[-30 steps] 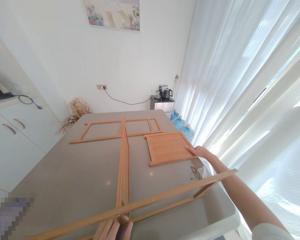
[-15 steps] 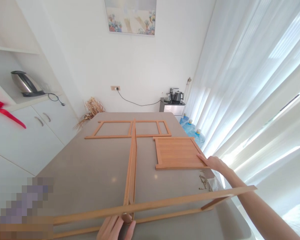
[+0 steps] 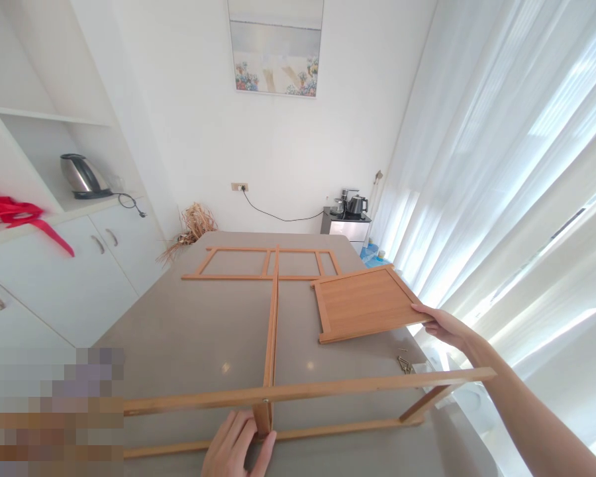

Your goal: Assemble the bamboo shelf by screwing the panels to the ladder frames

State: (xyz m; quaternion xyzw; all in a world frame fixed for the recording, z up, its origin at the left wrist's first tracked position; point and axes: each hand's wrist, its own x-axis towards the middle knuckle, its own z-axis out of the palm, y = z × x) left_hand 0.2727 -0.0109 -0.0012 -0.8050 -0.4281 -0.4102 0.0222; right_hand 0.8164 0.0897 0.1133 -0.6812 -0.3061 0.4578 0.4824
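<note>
My right hand (image 3: 444, 328) grips the near right edge of a flat wooden panel (image 3: 365, 301), thumb on top and fingers below. That side of the panel is raised off the table, while its left side stays low. At the bottom middle, my left hand (image 3: 238, 444) is closed around the short crosspiece (image 3: 263, 417) of a wooden frame (image 3: 338, 391) standing on its long edge. A long narrow wooden piece (image 3: 272, 331) runs from this crosspiece toward the far side. It meets a second wooden frame (image 3: 228, 277) lying across the far part of the table.
Several screws (image 3: 404, 364) lie on the grey table (image 3: 198, 351) beside a small clear bag (image 3: 422, 368). White curtains (image 3: 477, 165) hang along the right, by blue water bottles (image 3: 372, 253). White cabinets (image 3: 64, 285) stand left; the lower left corner is pixelated.
My right hand has lifted the panel's right side, tilting it up from the table. My left hand stays at the crosspiece. The whole view has shifted slightly.
</note>
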